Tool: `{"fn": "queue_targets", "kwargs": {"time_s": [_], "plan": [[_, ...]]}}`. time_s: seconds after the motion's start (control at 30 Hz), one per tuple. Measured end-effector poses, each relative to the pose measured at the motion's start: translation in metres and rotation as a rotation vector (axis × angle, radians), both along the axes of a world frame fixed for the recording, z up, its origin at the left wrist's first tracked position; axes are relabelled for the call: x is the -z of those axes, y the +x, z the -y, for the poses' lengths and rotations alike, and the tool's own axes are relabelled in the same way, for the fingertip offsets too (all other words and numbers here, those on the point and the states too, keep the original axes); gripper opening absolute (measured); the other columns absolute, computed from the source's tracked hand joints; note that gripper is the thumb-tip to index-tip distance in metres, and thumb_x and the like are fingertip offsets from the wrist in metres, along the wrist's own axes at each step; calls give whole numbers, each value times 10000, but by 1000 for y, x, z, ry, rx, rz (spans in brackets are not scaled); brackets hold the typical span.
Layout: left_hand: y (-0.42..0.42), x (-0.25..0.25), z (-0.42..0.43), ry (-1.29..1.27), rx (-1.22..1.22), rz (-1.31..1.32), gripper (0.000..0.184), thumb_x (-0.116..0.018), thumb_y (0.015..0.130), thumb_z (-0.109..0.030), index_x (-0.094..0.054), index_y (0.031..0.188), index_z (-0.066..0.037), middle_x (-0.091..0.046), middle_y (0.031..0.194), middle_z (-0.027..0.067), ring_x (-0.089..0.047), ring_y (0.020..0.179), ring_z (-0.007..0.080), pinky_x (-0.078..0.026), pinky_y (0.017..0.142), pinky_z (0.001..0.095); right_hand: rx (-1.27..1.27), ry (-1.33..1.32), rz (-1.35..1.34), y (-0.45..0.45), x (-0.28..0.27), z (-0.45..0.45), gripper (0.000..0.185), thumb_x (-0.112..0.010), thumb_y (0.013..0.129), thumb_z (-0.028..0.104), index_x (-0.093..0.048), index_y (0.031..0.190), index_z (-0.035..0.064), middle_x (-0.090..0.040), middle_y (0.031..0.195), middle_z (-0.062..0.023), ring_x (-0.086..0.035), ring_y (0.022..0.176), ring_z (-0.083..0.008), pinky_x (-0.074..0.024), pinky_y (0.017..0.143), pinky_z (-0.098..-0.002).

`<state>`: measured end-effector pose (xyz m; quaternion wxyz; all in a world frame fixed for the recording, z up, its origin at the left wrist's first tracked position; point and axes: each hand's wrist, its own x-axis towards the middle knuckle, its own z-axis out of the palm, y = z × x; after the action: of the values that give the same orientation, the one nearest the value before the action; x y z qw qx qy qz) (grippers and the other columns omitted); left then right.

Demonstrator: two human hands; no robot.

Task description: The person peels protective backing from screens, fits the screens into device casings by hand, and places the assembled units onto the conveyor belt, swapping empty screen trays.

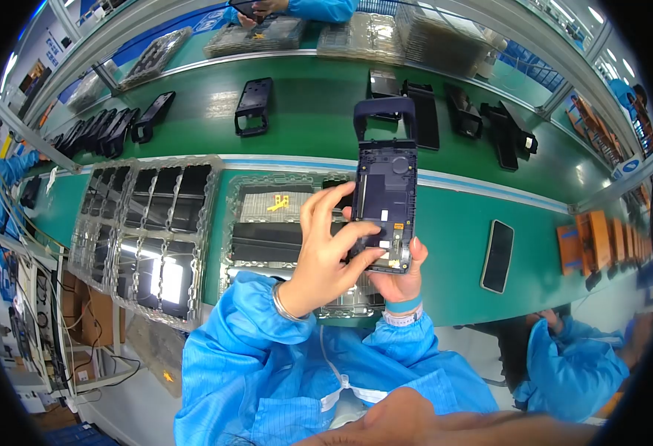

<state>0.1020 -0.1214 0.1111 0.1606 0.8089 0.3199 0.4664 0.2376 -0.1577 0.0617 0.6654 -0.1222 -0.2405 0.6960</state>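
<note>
Best kept steady: dark housing [383, 186], clasped at 6 o'clock by the right hand [397, 285]. Light touch advised for the half-curled left hand [323, 256]; whether anything's pinched can't be told.

Green bench [445, 223] with clear plastic trays [211, 186] of dark panels [190, 182] and a phone [498, 256].
</note>
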Motion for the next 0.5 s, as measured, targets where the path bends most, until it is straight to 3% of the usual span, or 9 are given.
{"fn": "queue_targets", "kwargs": {"time_s": [0.1, 0.13, 0.2, 0.23, 0.3, 0.33, 0.4, 0.47, 0.5], "plan": [[-4, 18, 15, 171, 5, -47, 331, -803, 647, -189, -673, 934, -86, -607, 1088, 119, -539, 1031, 345, -414, 862, 440, 97, 51, 79, -1, -3, 1, 713, -650, 860, 351, -344, 1386, -21, -432, 1370, -188, -533, 1162, -272, -503, 929, -431], [-3, 19, 14, 208, 107, -3, 316, -791, 661, -172, -667, 928, -56, -631, 898, 84, -597, 857, 312, -472, 738, 404, 176, 52, 150, -1, -2, 1, 709, -664, 852, 284, -331, 1394, -28, -419, 1381, -187, -528, 1167, -264, -500, 934, -420], [-1, 19, 17, 106, 143, -33, 277, -771, 693, -104, -652, 922, -6, -638, 903, 141, -624, 806, 316, -499, 658, 360, 338, 49, 293, -2, 2, 1, 721, -694, 837, 149, -303, 1411, -42, -393, 1402, -184, -518, 1176, -248, -494, 945, -397], [-2, 22, 20, -15, 135, -17, 257, -754, 718, -78, -644, 933, 10, -645, 920, 146, -636, 819, 305, -512, 675, 354, 410, 75, 351, -1, 8, 1, 745, -676, 825, 25, -255, 1435, -49, -365, 1424, -180, -514, 1162, -230, -483, 941, -361], [-6, 33, 19, -249, 112, 13, 218, -719, 769, -24, -629, 956, 41, -659, 954, 157, -659, 845, 284, -536, 708, 343, 517, 149, 539, 0, 7, -2, 759, -658, 832, 4, -221, 1452, -38, -347, 1431, -175, -496, 1166, -218, -471, 939, -342], [-6, 38, 17, -440, 148, 242, 201, -694, 793, -12, -624, 973, 47, -663, 973, 159, -664, 859, 274, -543, 732, 342, 570, 186, 632, 0, 6, -2, 767, -649, 836, -7, -204, 1460, -33, -337, 1435, -172, -487, 1169, -211, -465, 938, -333], [-2, 43, 13, -822, 219, 709, 173, -645, 843, 13, -615, 1007, 59, -670, 1012, 162, -675, 887, 255, -558, 781, 340, 454, -13, 784, 6, 0, 5, 556, -645, 859, 31, -364, 1333, -42, -493, 1159, -129, -551, 943, -152, -485, 767, -277], [-7, 42, 6, -1032, 282, 822, 223, -577, 905, -24, -589, 1113, 55, -665, 1041, 153, -670, 912, 227, -560, 828, 355, 331, -215, 932, 12, -3, 11, 366, -642, 882, 69, -524, 1207, -51, -649, 883, -86, -614, 717, -94, -504, 595, -222], [-8, 46, 5, -1111, 283, 849, 238, -569, 910, -35, -582, 1131, 54, -664, 1046, 158, -671, 916, 231, -562, 823, 356, 395, -167, 921, 8, 1, 8, 209, -627, 905, 107, -580, 1046, -39, -621, 647, -21, -577, 544, -63, -457, 476, -197]]}}
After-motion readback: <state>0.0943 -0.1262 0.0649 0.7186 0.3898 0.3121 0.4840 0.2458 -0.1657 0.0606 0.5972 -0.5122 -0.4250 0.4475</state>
